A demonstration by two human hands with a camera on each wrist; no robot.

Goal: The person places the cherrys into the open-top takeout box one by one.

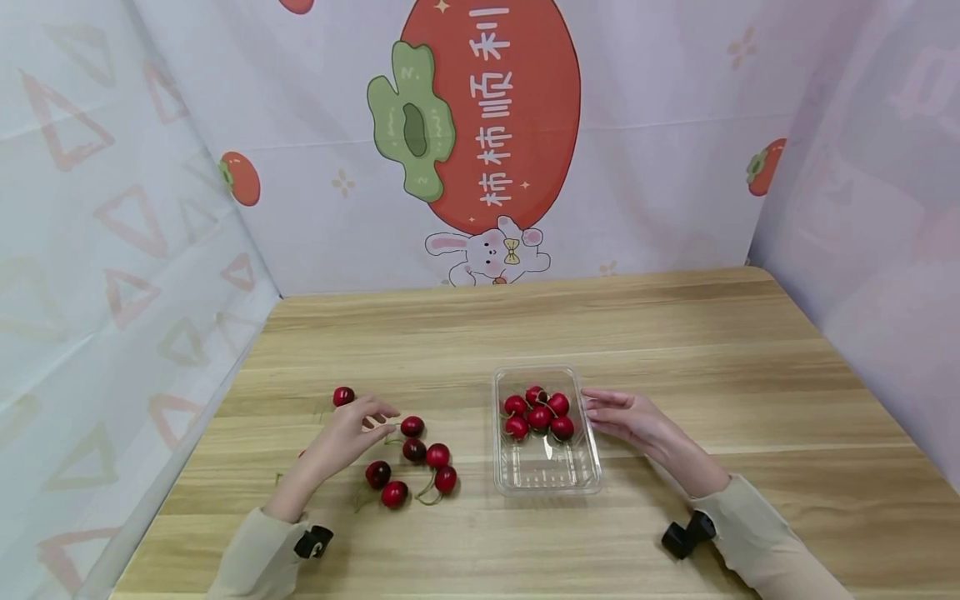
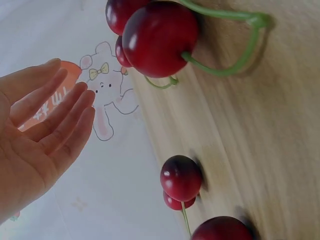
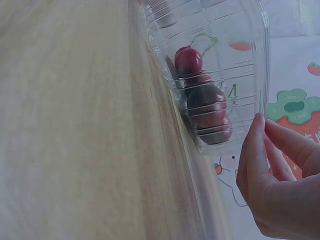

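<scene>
My left hand (image 1: 348,435) hovers over the left of the table among loose cherries, its fingers extended and holding nothing. Just beyond its fingertips lies a dark red cherry (image 1: 412,427) with a green stem. The left wrist view shows the relaxed fingers apart from a large near cherry (image 2: 161,39). A clear plastic box (image 1: 547,477), without a lid, stands at mid-table with several cherries (image 1: 538,417) in its far half. On the box's right side, my right hand (image 1: 633,421) pinches the rim between thumb and fingers, seen closer in the right wrist view.
Several more cherries, such as one red cherry (image 1: 394,494), lie between the left hand and the box. A lone cherry (image 1: 343,396) sits beyond the left wrist. Printed cloth (image 1: 637,167) hangs behind the wooden table (image 1: 675,333) and along both sides.
</scene>
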